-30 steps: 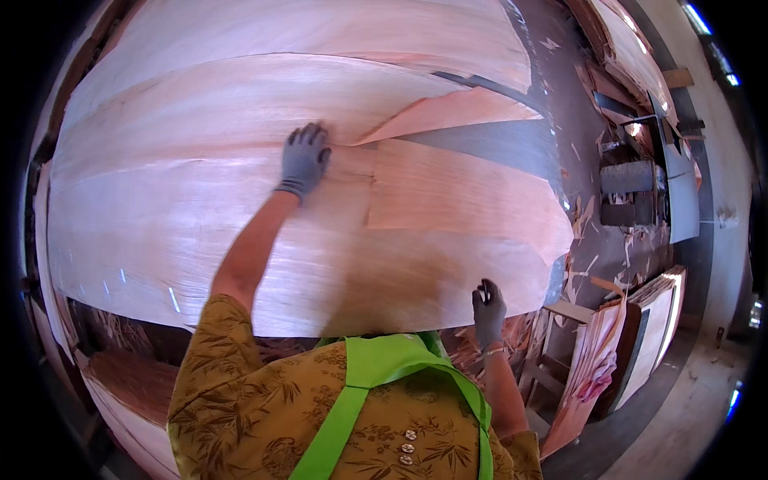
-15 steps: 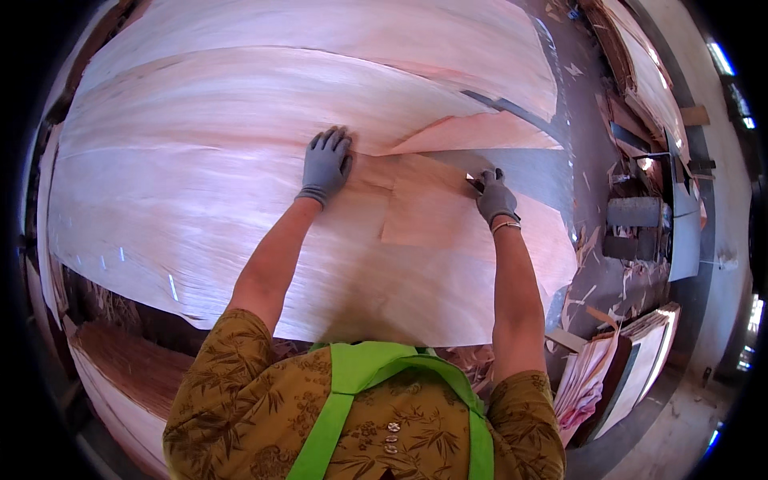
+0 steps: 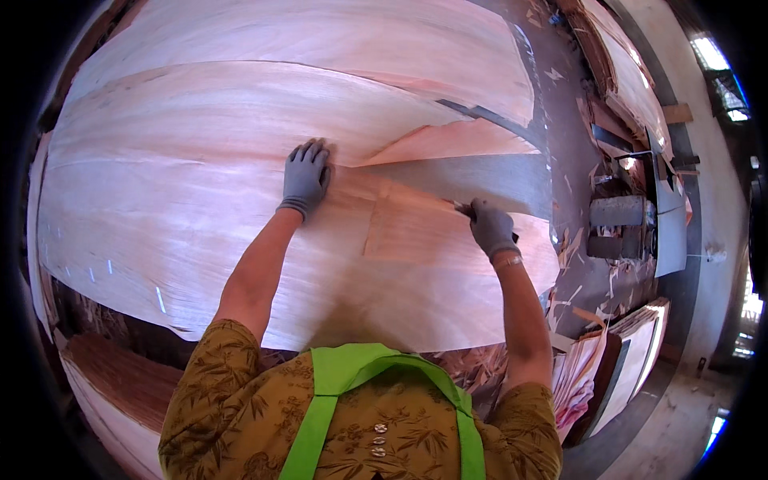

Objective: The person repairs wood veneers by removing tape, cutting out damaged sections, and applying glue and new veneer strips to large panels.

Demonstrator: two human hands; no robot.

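Note:
My left hand (image 3: 306,178), in a grey glove, lies on a large pale wood veneer sheet (image 3: 176,192) with its fingers stretched out. To its right a wedge-shaped gap narrows toward the hand and bares a grey surface (image 3: 488,178). A reddish veneer flap (image 3: 456,142) borders the gap on its far side. Along the near side lies a squarish veneer patch (image 3: 408,228). My gloved right hand (image 3: 491,227) is closed round a small dark knife (image 3: 464,209), its tip at the patch's far edge. The fingers hide most of the handle.
Another veneer sheet (image 3: 320,36) spreads across the far side. Scraps litter the dark floor at the right, near grey blocks (image 3: 618,211). Stacked veneer (image 3: 620,368) stands at the lower right, and a brown stack (image 3: 120,380) lies at the lower left.
My right hand has moved toward me with the knife, off the grey surface to the patch's edge. More of the grey gap shows. My left hand stays flat on the sheet; the view has shifted slightly.

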